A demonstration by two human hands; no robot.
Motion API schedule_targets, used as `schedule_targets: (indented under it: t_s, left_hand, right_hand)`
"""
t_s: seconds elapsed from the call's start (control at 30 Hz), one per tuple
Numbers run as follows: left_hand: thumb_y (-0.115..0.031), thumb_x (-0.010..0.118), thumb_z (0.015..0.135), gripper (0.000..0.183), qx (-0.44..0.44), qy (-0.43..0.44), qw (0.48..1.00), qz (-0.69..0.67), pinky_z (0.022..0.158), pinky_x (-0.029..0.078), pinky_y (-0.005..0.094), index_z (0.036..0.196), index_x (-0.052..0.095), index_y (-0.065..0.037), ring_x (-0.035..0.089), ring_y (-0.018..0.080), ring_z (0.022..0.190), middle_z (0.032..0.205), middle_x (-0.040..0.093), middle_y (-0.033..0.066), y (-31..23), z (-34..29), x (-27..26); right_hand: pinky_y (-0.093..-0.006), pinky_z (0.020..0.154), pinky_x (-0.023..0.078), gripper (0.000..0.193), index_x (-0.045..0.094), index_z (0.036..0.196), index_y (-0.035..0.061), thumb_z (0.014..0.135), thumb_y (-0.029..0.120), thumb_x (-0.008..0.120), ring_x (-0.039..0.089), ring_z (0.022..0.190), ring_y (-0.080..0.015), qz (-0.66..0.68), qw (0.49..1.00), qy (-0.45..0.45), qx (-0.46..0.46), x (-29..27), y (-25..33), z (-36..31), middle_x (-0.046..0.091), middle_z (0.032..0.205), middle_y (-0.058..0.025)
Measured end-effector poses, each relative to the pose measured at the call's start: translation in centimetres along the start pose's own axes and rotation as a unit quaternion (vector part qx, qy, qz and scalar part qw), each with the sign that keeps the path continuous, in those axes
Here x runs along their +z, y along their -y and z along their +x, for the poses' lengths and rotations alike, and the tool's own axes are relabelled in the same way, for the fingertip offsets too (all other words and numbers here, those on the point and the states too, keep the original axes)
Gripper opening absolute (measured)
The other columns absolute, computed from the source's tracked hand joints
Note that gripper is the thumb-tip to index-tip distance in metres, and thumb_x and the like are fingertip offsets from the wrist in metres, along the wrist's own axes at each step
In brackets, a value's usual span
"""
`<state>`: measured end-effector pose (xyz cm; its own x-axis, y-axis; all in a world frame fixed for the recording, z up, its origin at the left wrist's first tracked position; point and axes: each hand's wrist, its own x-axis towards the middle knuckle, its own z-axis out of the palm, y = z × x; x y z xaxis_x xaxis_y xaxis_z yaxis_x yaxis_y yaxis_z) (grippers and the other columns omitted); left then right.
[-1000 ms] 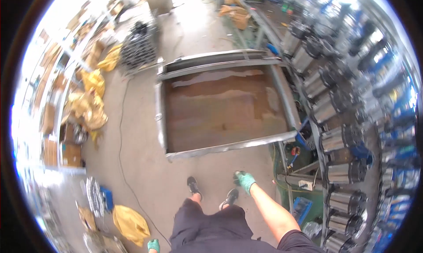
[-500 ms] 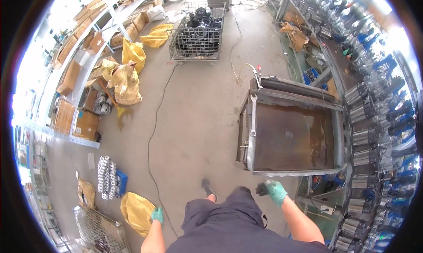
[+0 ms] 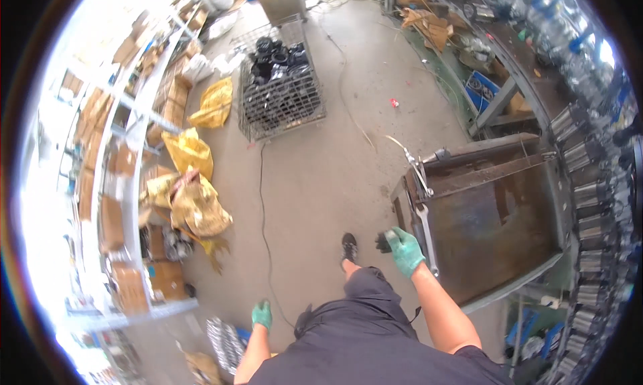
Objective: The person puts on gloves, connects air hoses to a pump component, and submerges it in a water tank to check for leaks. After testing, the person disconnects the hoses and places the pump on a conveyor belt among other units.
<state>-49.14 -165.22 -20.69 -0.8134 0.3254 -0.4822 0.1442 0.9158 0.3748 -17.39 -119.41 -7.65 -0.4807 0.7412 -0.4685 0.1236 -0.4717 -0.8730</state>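
Observation:
My right hand [image 3: 406, 251], in a green glove, is raised in front of me and shut on a small black part [image 3: 384, 241]. It hovers just left of the near corner of a large rusty metal tray [image 3: 529, 204], beside a silvery wrench [image 3: 424, 227] lying on the tray's rim. My left hand [image 3: 262, 314], also in a green glove, hangs at my side with nothing in it, fingers loose. One dark shoe [image 3: 348, 246] shows on the concrete floor below me.
A wire basket [image 3: 249, 110] full of black parts stands ahead. Yellow sacks [image 3: 191, 150] and shelves of cardboard boxes [image 3: 114, 184] line the left. A thin cable [image 3: 262, 204] runs across the floor. Rows of metal cylinders [image 3: 589, 197] fill the right edge.
The view has swung left: the rusty tray slid from the middle to the right, and the wire basket and shelves came closer. My right hand stays raised near the tray's corner.

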Motion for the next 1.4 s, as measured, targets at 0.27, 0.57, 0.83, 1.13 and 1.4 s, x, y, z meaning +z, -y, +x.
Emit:
schedule_targets:
  t_s: [0.27, 0.57, 0.83, 1.13, 1.4]
  left_hand:
    - [-0.027, 0.057, 0.095, 0.026, 0.067, 0.101, 0.974, 0.192, 0.075, 0.052, 0.0443, 0.102, 0.071, -0.007, 0.067, 0.0301, 0.083, 0.088, 0.070, 0.0128, 2.3, 19.3, -8.0]
    - [-0.026, 0.062, 0.102, 0.028, 0.184, 0.045, 0.956, -0.225, 0.059, 0.044, 0.0280, 0.123, 0.064, -0.007, 0.055, 0.0118, 0.069, 0.087, 0.063, 0.0025, -32.4, 54.8, -13.0]
    - [-0.030, 0.057, 0.107, 0.033, 0.411, 0.288, 0.844, -0.187, 0.075, 0.050, 0.0273, 0.124, 0.064, -0.003, 0.059, 0.0126, 0.086, 0.099, 0.067, 0.0015, -84.8, 70.1, -11.0]
    - [-0.042, 0.055, 0.106, 0.046, 0.427, 0.415, 0.796, -0.112, 0.082, 0.055, 0.0344, 0.126, 0.066, -0.002, 0.067, 0.0194, 0.093, 0.107, 0.072, 0.0088, -106.0, 70.1, -1.4]
    - [-0.048, 0.051, 0.106, 0.046, 0.393, 0.387, 0.834, 0.015, 0.071, 0.050, 0.0333, 0.121, 0.067, -0.007, 0.068, 0.0181, 0.089, 0.106, 0.074, 0.0079, -114.1, 65.6, 9.2]
  right_hand:
    - [-0.0322, 0.079, 0.056, 0.036, 0.068, 0.117, 0.0004, 0.103, 0.033, 0.062, 0.069, 0.085, -0.0140, 0.018, 0.999, -0.024, -0.038, 7.3, 11.9, 18.9, 0.075, 0.095, -0.0083]
    - [-0.0315, 0.074, 0.057, 0.036, 0.066, 0.117, 0.0010, 0.105, 0.034, 0.059, 0.070, 0.086, -0.0167, 0.130, 0.969, -0.199, -0.064, 2.1, 18.0, 35.5, 0.073, 0.099, -0.0082]
    - [-0.0288, 0.067, 0.057, 0.038, 0.066, 0.122, -0.0004, 0.105, 0.033, 0.059, 0.069, 0.075, -0.0138, 0.139, 0.837, -0.529, -0.027, -0.7, 23.2, 35.5, 0.073, 0.092, -0.0072]
    - [-0.0416, 0.073, 0.054, 0.029, 0.069, 0.107, 0.0021, 0.101, 0.030, 0.062, 0.069, 0.079, -0.0383, -0.109, 0.631, -0.765, 0.068, -4.9, 23.0, 33.4, 0.070, 0.088, -0.0218]
    - [-0.0470, 0.086, 0.053, 0.026, 0.068, 0.110, 0.0045, 0.101, 0.027, 0.059, 0.067, 0.097, -0.0427, -0.126, 0.398, -0.899, 0.133, -15.5, 18.0, 27.9, 0.070, 0.104, -0.0231]
